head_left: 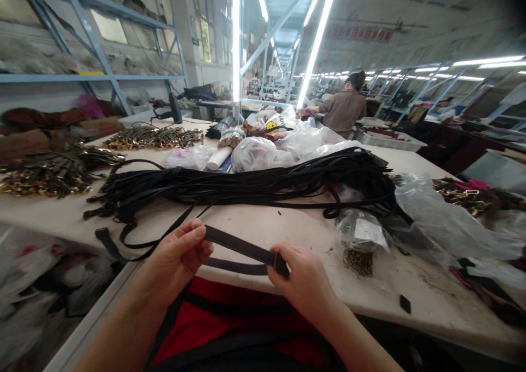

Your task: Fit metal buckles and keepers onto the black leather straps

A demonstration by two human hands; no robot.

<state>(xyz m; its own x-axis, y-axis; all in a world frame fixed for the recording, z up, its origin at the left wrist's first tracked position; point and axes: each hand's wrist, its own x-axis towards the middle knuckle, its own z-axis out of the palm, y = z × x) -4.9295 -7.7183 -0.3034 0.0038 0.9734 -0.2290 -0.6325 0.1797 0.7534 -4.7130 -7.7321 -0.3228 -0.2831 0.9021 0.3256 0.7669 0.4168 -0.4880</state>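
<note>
You hold a black strap (242, 246) with both hands, over the near edge of the table (287, 224). Your left hand (176, 259) is closed on its upper end with thumb and fingers. Your right hand (306, 281) pinches the fold, lower and to the right. The long axis of the strap slopes down from left to right between the two grips. The pile (246, 183) lies behind, apart.

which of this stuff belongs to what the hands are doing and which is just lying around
In hand: flat black strap, pinched by left hand and right hand; long heap of black straps behind (likely stock).
Lying about: clear bag of small brass fittings; crumpled clear plastic bags; piles of gold-buckled straps.
</note>
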